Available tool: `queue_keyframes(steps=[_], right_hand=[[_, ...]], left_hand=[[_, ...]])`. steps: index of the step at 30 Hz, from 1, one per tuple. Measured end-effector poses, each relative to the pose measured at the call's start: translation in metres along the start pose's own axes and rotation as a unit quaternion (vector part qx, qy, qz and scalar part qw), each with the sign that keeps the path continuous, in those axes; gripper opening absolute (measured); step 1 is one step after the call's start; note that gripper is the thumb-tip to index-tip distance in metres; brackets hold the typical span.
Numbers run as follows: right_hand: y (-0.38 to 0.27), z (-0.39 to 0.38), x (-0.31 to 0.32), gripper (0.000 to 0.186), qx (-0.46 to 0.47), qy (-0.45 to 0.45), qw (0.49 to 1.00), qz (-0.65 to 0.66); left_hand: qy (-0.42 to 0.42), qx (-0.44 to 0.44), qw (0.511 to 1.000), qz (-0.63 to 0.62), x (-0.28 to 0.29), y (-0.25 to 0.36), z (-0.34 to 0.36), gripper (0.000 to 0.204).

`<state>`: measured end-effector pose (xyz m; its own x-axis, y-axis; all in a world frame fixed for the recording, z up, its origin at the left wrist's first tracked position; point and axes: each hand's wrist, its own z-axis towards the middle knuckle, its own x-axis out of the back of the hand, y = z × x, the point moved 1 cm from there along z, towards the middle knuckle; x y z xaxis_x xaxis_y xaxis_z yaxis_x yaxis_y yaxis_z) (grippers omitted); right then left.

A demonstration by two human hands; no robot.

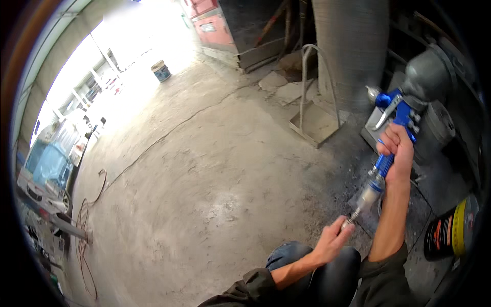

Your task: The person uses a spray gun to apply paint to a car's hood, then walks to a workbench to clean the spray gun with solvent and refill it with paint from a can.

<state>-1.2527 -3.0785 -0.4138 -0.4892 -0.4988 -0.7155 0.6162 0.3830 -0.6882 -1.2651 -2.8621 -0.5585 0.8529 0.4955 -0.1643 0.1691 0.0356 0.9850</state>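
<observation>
Over on our right, above the dusty grey concrete floor (194,169), we hold a blue metal spray gun (404,113) with a rounded grey cup (429,75) at its upper end. Our right hand (399,147) has its grip clamped around the gun's blue handle. Below that, a clear cylinder with a blue collar (370,194) hangs in line, and our left hand (331,243) closes its grip on the silvery metal coupling (349,223) beneath it. Beyond our hands stands a grey metal pan with a tall hooped handle (321,125); a round black bucket with a yellow band (443,235) stands right of our right forearm.
</observation>
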Motion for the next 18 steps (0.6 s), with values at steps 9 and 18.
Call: queue_keyframes(steps=[9,18], right_hand=[[0.011,-0.014,-0.027,0.038,0.030,0.053,0.991,-0.116],[-0.047,-0.007,0.114,0.028,0.019,0.096,0.991,-0.094]], left_hand=[[0.000,-0.047,0.998,0.048,0.008,0.007,0.012,0.024],[-0.137,0.036,0.987,0.073,-0.059,-0.044,0.049,0.025]])
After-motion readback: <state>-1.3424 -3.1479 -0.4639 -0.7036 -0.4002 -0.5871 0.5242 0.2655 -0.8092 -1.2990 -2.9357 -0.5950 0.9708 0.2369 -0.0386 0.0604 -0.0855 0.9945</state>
